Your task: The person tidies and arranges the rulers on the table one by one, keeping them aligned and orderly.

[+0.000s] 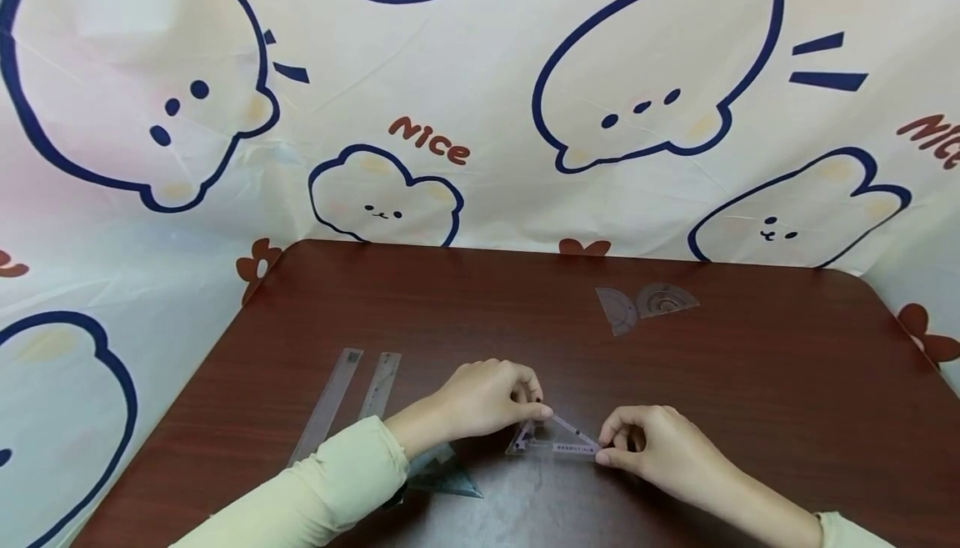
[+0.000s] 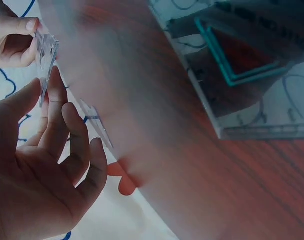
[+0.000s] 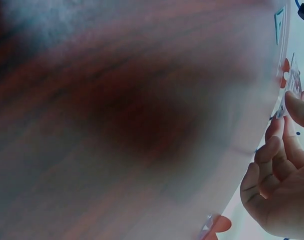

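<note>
A clear plastic set square [image 1: 573, 449] with purple markings is held between both hands over the middle front of the table. My left hand [image 1: 486, 398] pinches its upper left edge between thumb and fingertips. At the right corner, my right hand [image 1: 663, 452] grips it with thumb and forefinger. The left wrist view shows the set square [image 2: 47, 45] nearly edge-on, the left hand's [image 2: 46, 165] other fingers loosely spread. Seen from the right wrist, the right hand's [image 3: 279, 172] thumb and fingertips close on the set square's end.
Another set square, teal-tinted [image 1: 450, 480], lies partly hidden beneath the left forearm. Two clear rulers, one long [image 1: 330, 402] and one narrower [image 1: 381, 383], lie left of it. Toward the back right are two protractors [image 1: 618, 311] [image 1: 666, 301]. A printed cloth [image 1: 510, 198] surrounds the brown table [image 1: 787, 381].
</note>
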Tool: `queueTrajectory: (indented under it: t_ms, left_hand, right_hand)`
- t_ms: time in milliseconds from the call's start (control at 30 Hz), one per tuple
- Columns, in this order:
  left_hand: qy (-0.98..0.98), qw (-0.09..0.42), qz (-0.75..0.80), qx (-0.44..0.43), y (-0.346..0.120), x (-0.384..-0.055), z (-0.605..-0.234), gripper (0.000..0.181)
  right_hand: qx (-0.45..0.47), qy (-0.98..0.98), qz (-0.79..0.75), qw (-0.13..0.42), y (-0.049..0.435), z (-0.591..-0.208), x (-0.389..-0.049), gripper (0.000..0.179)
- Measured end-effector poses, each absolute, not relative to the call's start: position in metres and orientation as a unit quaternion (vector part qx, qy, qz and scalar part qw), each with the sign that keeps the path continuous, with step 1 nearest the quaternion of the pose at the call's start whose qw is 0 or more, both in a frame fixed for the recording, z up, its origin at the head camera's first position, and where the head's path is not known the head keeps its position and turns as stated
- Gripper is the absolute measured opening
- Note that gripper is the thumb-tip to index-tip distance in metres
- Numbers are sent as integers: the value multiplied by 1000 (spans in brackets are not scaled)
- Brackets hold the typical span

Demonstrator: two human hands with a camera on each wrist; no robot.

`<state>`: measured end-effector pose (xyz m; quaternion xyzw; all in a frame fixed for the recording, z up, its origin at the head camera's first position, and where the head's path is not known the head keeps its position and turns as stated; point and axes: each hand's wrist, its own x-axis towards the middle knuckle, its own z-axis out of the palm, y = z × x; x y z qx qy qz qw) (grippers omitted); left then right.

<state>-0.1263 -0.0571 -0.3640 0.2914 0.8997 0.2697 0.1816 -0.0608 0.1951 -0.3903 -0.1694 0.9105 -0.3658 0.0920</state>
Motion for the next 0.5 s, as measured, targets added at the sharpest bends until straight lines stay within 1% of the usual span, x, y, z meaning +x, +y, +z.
queueTrajectory:
  t_ms: [300,500]
  left_hand:
    - [899,183,258,304,-60,-118,-371,12]
    - [897,192,254,306,-61,-114,-375,15]
  right_hand:
    - [-178,909,-364,104,192,-401,-52,15]
    - [-176,909,-360,112,192,-405,-48,15]
